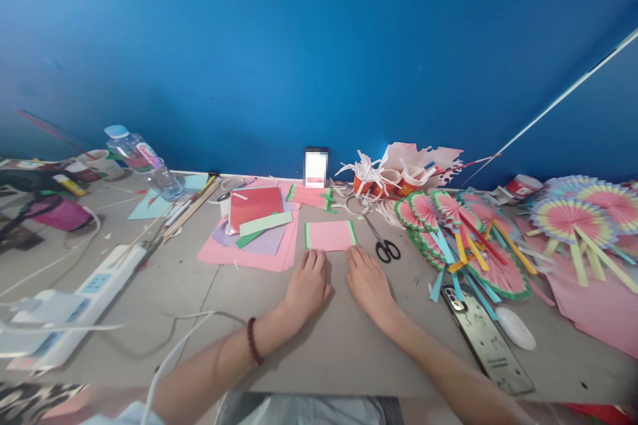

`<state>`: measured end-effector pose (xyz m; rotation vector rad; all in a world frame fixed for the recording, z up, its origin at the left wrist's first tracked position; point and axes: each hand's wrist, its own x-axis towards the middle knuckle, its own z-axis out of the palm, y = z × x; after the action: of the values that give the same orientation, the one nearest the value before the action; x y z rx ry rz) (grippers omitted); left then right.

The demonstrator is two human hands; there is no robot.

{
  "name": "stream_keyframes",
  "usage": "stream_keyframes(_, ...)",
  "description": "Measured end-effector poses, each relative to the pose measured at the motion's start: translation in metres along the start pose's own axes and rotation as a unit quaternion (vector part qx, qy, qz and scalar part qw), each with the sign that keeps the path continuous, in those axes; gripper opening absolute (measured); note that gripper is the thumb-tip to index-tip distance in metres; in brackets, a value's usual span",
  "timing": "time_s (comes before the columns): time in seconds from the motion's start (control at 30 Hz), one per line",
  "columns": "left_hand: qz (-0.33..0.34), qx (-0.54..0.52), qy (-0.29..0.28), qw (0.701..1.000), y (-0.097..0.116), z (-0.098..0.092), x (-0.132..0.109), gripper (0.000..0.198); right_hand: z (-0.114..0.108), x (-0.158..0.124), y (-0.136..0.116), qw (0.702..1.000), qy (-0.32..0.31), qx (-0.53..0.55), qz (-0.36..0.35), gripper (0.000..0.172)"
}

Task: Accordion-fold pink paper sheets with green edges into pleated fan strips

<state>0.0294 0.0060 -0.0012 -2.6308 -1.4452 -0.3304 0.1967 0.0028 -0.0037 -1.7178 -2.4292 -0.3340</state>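
A pink sheet of paper (331,236) with green and pale strips along its two short sides lies flat on the table in front of me. My left hand (309,282) rests with its fingertips at the sheet's near left corner, fingers stretched forward and thumb lying apart from the paper. At the near right corner, my right hand (369,284) lies palm down, its fingertips touching the edge. Behind the sheet is a pleated pink paper piece (312,196) with green ends. Black-handled scissors (387,250) lie to the right.
On the left are stacked coloured papers (256,209), wooden sticks (192,207), a tilted water bottle (149,163) and a power strip (92,302) with white cables. Paper fans (468,232), a patterned phone (486,339) and a white mouse (516,328) lie right. A lit screen (316,167) stands behind.
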Motion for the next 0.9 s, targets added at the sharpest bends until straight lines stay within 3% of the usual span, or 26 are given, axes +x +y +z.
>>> stream_keyframes(0.17,0.023,-0.041,-0.001,0.999,-0.005,-0.004,0.004,0.057,-0.003,0.002,-0.003,0.999,-0.039,0.014,0.015,0.048)
stream_keyframes(0.37,0.027,-0.054,0.005,0.998,-0.006,-0.004,0.005,0.053,-0.013,0.003,-0.008,0.997,-0.068,0.017,0.018,0.051)
stream_keyframes(0.9,-0.008,-0.065,0.002,0.998,-0.003,-0.002,0.001,0.055,-0.018,0.004,0.001,0.998,-0.051,0.034,0.002,0.048)
